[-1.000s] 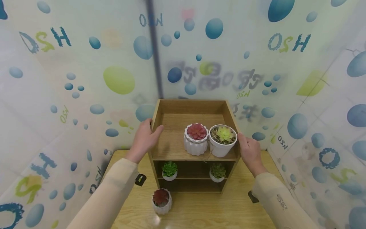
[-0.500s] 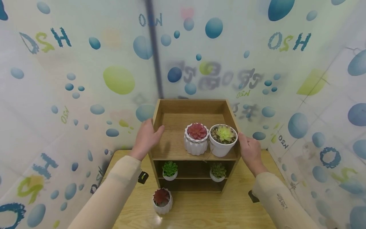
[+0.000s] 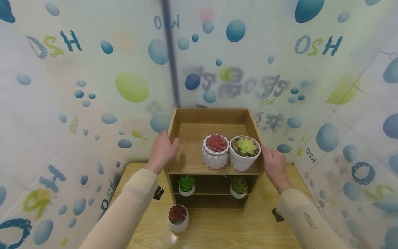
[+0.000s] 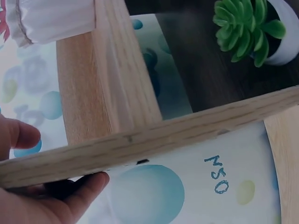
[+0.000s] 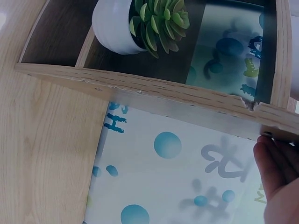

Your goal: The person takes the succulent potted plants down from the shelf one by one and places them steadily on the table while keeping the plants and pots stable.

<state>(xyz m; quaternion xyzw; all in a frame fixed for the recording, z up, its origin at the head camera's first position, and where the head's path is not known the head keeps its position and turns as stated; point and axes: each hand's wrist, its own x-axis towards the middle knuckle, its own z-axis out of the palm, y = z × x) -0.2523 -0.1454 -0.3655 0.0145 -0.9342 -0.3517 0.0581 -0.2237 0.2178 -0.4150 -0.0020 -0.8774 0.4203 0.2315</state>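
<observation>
A small wooden shelf unit stands on the table with its front facing me. My left hand grips its left side panel, thumb on the inner side and fingers outside. On the opposite panel, my right hand holds the edge; the right wrist view shows fingertips against its outer face, the thumb hidden. The top level bears a red succulent in a ribbed white pot and a yellow-green succulent in a smooth white pot. Below sit two small potted succulents, a bright green one and a duller one.
A dark red succulent in a white pot stands on the wooden table, in front of the shelf's left side. Patterned curtains with blue dots enclose the table at the back and sides. Dark straps show by both wrists.
The head view has turned slightly, so everything appears a little further right. Both hands keep their places on the shelf's side panels, and the pots stay put.
</observation>
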